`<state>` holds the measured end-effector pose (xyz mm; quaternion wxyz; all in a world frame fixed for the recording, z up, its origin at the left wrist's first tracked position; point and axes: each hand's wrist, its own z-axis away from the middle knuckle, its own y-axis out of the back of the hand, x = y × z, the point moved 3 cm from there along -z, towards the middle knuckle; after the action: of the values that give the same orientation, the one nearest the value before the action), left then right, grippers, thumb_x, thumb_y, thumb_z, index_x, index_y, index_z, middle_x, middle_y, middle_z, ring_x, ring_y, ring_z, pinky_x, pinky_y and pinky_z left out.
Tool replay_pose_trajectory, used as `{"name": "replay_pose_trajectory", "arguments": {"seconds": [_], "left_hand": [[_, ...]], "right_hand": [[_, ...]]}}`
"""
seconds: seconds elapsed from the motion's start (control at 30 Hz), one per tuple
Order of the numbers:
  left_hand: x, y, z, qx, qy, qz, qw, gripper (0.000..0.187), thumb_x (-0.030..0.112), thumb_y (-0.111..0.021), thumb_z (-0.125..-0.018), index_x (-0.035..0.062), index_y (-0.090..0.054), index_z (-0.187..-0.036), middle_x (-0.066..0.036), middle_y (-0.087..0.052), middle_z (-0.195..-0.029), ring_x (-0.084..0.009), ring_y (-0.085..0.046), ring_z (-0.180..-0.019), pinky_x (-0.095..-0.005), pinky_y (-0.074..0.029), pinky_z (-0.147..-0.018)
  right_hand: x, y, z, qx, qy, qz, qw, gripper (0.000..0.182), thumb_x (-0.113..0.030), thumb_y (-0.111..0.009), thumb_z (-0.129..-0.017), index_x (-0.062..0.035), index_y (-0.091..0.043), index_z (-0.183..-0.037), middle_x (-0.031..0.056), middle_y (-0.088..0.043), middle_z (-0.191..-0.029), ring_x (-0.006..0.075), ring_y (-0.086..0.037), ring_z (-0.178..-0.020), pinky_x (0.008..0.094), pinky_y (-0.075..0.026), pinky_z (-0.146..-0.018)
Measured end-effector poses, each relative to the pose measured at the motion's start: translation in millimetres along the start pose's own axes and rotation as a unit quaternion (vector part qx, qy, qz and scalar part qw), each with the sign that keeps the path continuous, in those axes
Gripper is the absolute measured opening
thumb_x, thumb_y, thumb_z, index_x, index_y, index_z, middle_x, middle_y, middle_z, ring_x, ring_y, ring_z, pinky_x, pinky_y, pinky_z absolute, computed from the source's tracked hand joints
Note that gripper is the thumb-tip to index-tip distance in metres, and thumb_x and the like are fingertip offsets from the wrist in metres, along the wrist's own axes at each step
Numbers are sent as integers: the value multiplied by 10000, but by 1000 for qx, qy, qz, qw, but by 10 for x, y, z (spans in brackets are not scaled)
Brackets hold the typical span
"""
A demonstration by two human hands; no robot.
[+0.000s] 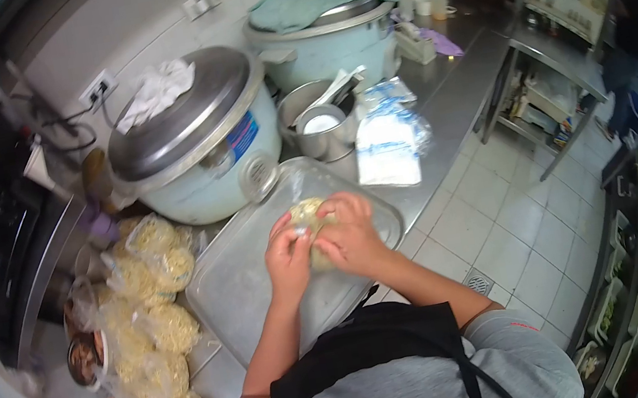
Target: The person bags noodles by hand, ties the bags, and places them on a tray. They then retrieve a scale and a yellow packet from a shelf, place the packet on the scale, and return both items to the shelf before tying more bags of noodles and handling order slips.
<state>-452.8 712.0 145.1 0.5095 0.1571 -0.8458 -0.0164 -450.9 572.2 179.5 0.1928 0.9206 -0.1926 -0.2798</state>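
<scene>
Over a metal tray [234, 297] on the counter, both my hands are closed on a clear plastic bag of noodles [308, 210], with pale yellow strands showing through. My left hand [288, 261] pinches the bag's near left side, fingers bent. On the other side, my right hand [352, 237] curls its fingers around the bag's top and right. The hands partly hide the bag, and whether its mouth is tied cannot be made out. Left of the tray lie several similar filled noodle bags [172, 329] in a pile.
Two large rice cookers [202, 180] [332, 49] stand behind the tray. Near them are a metal pot [326, 143] with utensils and a stack of plastic bags [387, 154]. A bowl [84, 360] sits left of the pile. A person [630, 92] stands at the far right.
</scene>
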Motion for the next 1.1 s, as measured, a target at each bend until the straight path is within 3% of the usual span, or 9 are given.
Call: {"name": "replay_pose_trajectory", "arguments": {"seconds": [0.1, 0.17, 0.27, 0.4, 0.5, 0.53, 0.73, 0.83, 1.1], "left_hand": [[1, 39, 143, -83, 102, 105, 986, 36, 42, -570, -743, 24, -539, -736, -161, -544, -991, -223, -469, -1029, -325, -352, -862], [-21, 51, 250, -112, 66, 86, 988, 40, 19, -553, -747, 23, -522, -773, -156, -545, -990, -195, -472, -1011, -312, -352, -863], [-150, 81, 325, -131, 117, 151, 973, 57, -5, -535, -751, 17, -504, -793, -142, -544, -993, -155, -493, -948, -284, -379, -828], [-347, 33, 435, -118, 190, 163, 961, 58, -20, -521, -755, 14, -484, -784, -73, -561, -876, -83, -511, -744, -211, -418, -672], [-584, 8, 573, -141, 226, 133, 955, 56, -16, -516, -761, 23, -481, -782, -28, -544, -775, -60, -485, -686, -194, -403, -623], [-593, -27, 614, -134, 221, 146, 955, 51, -7, -513, -765, 32, -481, -776, -4, -520, -728, -46, -461, -655, -186, -389, -598], [-657, -95, 647, -138, 224, 130, 956, 45, 3, -507, -766, 35, -489, -792, -9, -527, -747, -53, -466, -673, -193, -393, -628], [-749, -92, 622, -119, 72, -1, 990, 51, 8, -512, -766, 36, -493, -804, -6, -517, -731, -59, -466, -674, -193, -390, -638], [-738, -96, 579, -61, 233, 119, 963, 116, -34, -527, -735, 52, -450, -752, 2, -490, -671, -37, -439, -590, -166, -369, -540]], "right_hand": [[228, -227, 253, -60, -126, -256, 957, 111, -130, -556, -738, -45, -571, -669, 98, -473, -927, 215, -441, -920, 322, -328, -808], [201, -284, 312, -137, -215, -341, 905, 147, -151, -532, -779, -45, -578, -687, 91, -483, -933, 184, -448, -915, 289, -345, -806], [256, -511, 456, -161, -209, -361, 894, 146, -159, -491, -813, -42, -572, -782, 64, -487, -925, 142, -451, -882, 254, -360, -782], [500, -749, 689, -203, -403, -501, 739, 168, -99, -429, -823, -36, -491, -966, 13, -475, -896, 82, -431, -849, 224, -354, -775], [536, -867, 824, -274, -405, -493, 720, 184, -35, -409, -793, -48, -481, -961, 13, -478, -894, 78, -433, -849, 213, -349, -765], [541, -885, 872, -260, -362, -475, 759, 200, 0, -398, -765, -59, -473, -941, 6, -475, -883, 73, -433, -829, 203, -349, -740], [611, -811, 893, -311, -370, -505, 715, 86, -70, -493, -762, -81, -450, -836, -20, -434, -825, 60, -410, -785, 203, -353, -709], [645, -850, 946, -293, -337, -470, 761, 101, -109, -526, -761, -88, -444, -815, -23, -415, -820, 59, -390, -796, 204, -350, -720], [509, -733, 909, -206, -164, -301, 917, 108, -51, -492, -719, -39, -475, -824, 120, -475, -937, 231, -474, -890, 295, -366, -805]]}}
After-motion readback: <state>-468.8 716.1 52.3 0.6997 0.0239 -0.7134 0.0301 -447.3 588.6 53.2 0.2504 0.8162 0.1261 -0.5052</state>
